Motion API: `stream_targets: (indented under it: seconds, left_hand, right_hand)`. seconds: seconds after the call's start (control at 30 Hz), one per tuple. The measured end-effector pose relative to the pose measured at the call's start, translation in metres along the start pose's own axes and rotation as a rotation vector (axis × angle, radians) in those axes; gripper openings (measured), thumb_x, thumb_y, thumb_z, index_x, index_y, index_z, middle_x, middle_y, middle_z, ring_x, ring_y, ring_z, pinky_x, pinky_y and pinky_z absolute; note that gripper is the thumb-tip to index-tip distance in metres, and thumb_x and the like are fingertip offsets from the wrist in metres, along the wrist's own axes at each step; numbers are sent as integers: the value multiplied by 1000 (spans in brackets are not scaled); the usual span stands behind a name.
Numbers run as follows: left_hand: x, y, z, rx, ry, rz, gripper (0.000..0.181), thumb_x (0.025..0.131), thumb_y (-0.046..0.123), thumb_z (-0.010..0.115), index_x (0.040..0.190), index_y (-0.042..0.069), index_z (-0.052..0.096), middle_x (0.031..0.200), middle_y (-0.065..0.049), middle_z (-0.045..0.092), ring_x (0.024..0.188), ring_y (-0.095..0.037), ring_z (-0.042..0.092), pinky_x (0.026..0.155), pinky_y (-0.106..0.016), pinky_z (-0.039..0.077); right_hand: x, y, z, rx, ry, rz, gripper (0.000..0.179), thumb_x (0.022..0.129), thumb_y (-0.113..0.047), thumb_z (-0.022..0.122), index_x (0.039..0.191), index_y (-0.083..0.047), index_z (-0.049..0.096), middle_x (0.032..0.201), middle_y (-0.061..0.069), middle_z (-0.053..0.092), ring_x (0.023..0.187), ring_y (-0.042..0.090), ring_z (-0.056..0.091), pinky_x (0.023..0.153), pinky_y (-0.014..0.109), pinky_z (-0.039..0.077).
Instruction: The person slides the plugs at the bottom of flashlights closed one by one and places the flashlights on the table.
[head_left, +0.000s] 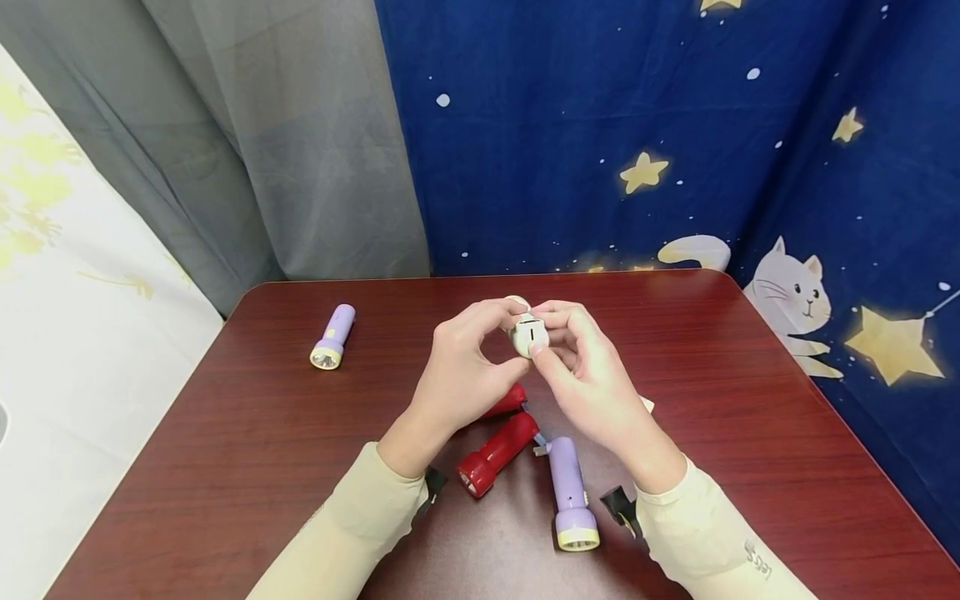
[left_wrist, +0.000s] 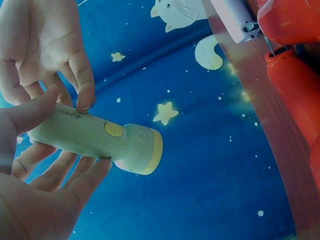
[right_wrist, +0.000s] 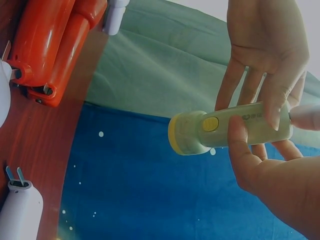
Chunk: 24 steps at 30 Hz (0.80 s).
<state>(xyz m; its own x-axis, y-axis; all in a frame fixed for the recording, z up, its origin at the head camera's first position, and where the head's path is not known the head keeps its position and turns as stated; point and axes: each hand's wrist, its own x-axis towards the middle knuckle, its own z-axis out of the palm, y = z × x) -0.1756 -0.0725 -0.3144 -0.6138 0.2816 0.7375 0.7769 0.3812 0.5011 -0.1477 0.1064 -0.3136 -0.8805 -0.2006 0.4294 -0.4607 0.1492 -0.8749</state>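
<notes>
Above the table, both hands hold a pale green flashlight (head_left: 530, 335) with a yellow slide switch and a yellow head rim. Its tail end, marked by a dark slot, faces the head camera. My left hand (head_left: 465, 358) grips the body from the left, thumb and fingers round it. On the other side my right hand (head_left: 588, 375) holds the body with its fingers, its thumb at the tail end. In the left wrist view the flashlight (left_wrist: 95, 132) lies sideways, its lamp head beyond the fingers. The right wrist view shows the yellow switch (right_wrist: 210, 124) uncovered.
Below the hands lie a red flashlight (head_left: 498, 454), another red one (head_left: 510, 402) partly hidden, and a purple one (head_left: 568, 483) with metal prongs out. Another purple flashlight (head_left: 333, 336) lies at the far left. A white object (head_left: 647, 404) shows partly behind the right wrist.
</notes>
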Motion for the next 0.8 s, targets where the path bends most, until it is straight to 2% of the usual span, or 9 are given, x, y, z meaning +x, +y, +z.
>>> stream_targets:
  seconds: [0.33,0.8]
  left_hand:
    - [0,-1,0,-3,1,-1,22,79,-2,84,95,5,72,115,-8,78,111,-19,73,98,-33,60]
    - [-2,-4,0,12,7,2,24,79,-1,87,99,4,74,116,-8,79,115,-20,73,105,-32,59]
  right_hand:
    - [0,2,0,-17,-5,-18,26,102,3,62,128,5,58,144,17,55,109,5,66,100,12,54]
    - [0,3,1,-24,-1,-28,23,100,5,63,123,6,60,143,18,55,108,9,66,98,13,55]
